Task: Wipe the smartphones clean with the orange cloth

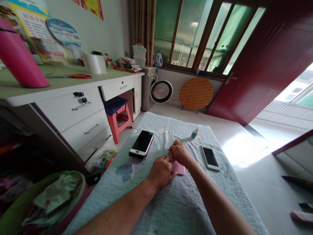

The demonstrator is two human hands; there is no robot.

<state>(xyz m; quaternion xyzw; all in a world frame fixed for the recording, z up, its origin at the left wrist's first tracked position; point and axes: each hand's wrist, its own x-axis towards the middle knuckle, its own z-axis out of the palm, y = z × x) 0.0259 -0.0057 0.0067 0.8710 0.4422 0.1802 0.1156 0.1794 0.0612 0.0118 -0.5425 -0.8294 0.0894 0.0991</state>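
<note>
A flat pink phone-like thing (pixel 179 168) lies on the light blue quilted cloth (pixel 195 195), mostly covered by my hands. My left hand (pixel 162 171) is closed over its left side, with the thumb along its near edge. My right hand (pixel 180 152) is bent over its far end, fingers pinched together; what they hold, if anything, is hidden. To the left, a white-framed phone (pixel 142 143) rests on a dark flat thing. A smaller white phone (pixel 210 158) lies to the right. A small spray bottle (pixel 194 133) with a blue label stands beyond my right hand.
At the left stands a white desk (pixel 80 111) with a pink flask (pixel 22 55) and orange-handled scissors (pixel 78 76). A waste bin (pixel 83 195) is at the lower left. Beyond the cloth are a pink stool (pixel 122 120), a washing machine (pixel 150 86) and a round wooden tabletop (pixel 196 93).
</note>
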